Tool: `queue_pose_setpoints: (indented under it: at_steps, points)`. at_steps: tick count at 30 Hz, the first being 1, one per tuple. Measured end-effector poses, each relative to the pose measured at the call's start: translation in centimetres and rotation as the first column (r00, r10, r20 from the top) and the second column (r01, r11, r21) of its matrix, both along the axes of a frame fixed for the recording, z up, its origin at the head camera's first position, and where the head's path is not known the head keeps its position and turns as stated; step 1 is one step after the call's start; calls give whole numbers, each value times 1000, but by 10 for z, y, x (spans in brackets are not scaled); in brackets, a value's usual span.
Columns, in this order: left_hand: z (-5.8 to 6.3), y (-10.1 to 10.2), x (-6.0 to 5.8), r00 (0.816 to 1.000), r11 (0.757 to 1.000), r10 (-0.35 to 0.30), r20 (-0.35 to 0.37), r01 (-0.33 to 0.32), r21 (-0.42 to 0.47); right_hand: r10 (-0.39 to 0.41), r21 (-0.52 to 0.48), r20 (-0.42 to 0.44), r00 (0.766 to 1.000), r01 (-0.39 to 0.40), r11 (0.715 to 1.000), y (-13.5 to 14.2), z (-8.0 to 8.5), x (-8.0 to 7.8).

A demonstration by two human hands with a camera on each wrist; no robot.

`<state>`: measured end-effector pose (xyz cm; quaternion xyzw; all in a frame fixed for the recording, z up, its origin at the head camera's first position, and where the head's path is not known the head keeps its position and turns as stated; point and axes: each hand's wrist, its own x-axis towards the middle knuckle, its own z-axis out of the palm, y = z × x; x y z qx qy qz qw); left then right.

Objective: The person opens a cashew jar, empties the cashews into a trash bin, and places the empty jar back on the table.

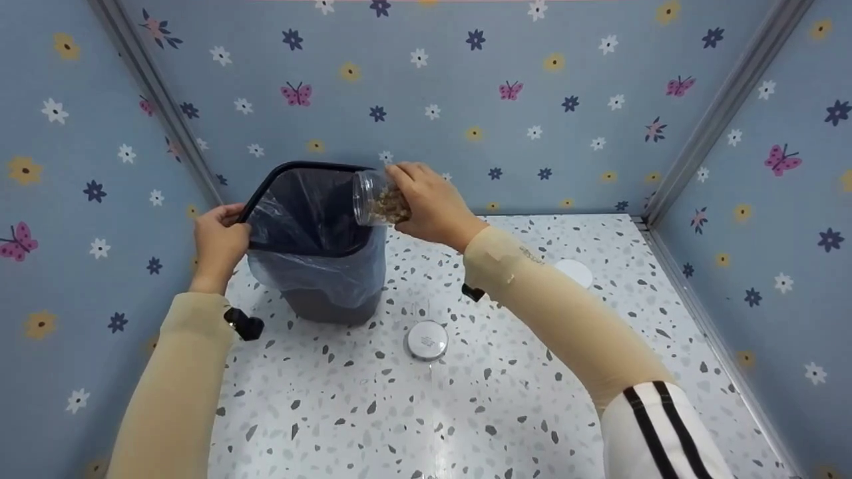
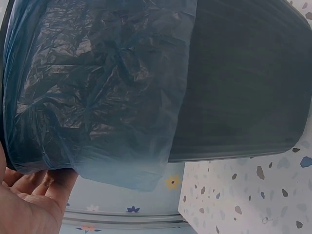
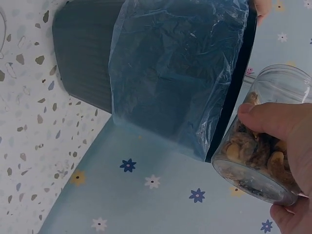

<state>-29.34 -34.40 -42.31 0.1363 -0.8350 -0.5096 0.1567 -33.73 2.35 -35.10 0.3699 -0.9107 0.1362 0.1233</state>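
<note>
A dark trash can stands on the speckled surface, lined with a thin bluish plastic bag folded over its rim. My left hand grips the rim at its left side; in the left wrist view the fingers curl at the bag's edge. With my right hand I hold a clear jar tilted on its side at the can's right rim, its mouth toward the opening. Brown dried pieces, perhaps mushrooms, lie inside the jar.
A round whitish lid lies on the white speckled table in front of the can. Another round white disc is partly behind my right forearm. Blue flowered panels enclose the table at the back and both sides.
</note>
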Motion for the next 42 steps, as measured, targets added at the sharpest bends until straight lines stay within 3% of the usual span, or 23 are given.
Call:
queue_pose_setpoints:
  at_steps: [27,42]
  points:
    - [-1,2,2,1000,1000,-8,-13,7,-24,49,81,-168,985,-36,996,-15,2,-4]
    - [-1,2,2,1000,1000,3,-7,-3,-13,53,105,-182,982,-34,994,-18,2,-3]
